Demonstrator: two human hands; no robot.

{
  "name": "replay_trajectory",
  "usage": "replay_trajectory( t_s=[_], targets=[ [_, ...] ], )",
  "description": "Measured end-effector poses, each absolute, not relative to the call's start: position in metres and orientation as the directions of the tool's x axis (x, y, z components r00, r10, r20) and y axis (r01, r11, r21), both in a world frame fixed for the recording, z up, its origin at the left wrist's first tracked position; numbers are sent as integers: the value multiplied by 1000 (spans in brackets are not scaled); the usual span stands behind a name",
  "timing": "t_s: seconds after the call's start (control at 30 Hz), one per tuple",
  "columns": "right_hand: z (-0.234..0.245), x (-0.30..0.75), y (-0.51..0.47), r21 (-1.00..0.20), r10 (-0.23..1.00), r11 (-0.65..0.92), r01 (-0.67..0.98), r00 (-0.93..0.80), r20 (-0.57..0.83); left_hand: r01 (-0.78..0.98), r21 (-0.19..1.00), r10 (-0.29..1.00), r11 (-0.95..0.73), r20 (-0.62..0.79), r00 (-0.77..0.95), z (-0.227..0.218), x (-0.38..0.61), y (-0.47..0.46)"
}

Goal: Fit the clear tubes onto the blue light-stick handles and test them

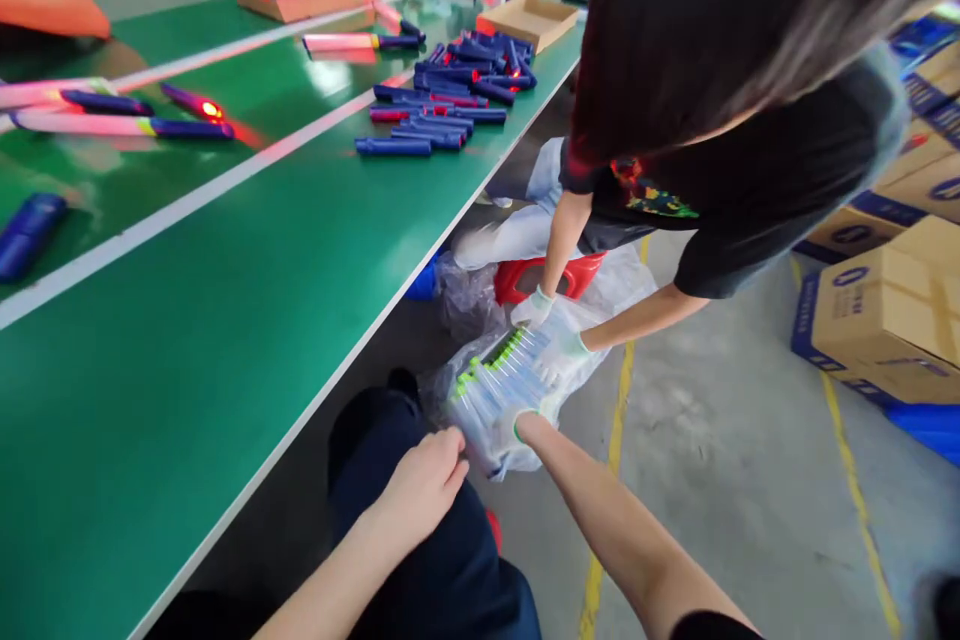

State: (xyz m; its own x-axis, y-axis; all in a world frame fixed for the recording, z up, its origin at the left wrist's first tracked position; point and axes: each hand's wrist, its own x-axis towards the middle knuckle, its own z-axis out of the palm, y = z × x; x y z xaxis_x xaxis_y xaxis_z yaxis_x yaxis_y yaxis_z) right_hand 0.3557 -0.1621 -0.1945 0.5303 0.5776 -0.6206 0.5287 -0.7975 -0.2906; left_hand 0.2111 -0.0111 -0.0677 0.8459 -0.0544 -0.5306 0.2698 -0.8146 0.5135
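Note:
My bare left hand (pixel 426 482) is closed, its fingers curled beside the near left edge of a clear plastic bag (pixel 615 292). Whether the fingers pinch the bag is hidden. In a white glove, my right hand (pixel 508 428) lies against the near end of a bundle of clear tubes (pixel 499 385) with bright green ends. Its fingers blend into the tubes and cannot be made out. A co-worker's two gloved hands (pixel 534 308) rest on the far side of the same bundle.
The green table (pixel 247 320) on the left carries a pile of dark blue flashlight-like handles (pixel 450 85), lit wands (pixel 352 42) and an open cardboard box (pixel 529 20). A red stool (pixel 551 275) stands behind the bag. Cartons (pixel 892 300) are stacked at right.

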Motion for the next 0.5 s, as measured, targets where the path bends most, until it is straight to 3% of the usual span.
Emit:
replay_trajectory(
  t_s=[0.1, 0.23, 0.5],
  targets=[
    [-215, 329, -177, -247, 563, -752, 611, 401, -722, 256, 504, -139, -825, -620, 773, -131, 256, -28],
    [-229, 311, -182, -237, 615, -696, 678, 391, -685, 299, 478, -205, -826, -749, 631, -198, 280, -41],
    [-231, 293, -200, -271, 660, -711, 649, 481, -578, 518, 415, -130, -748, -857, 499, -234, 276, -28]
  ],
)
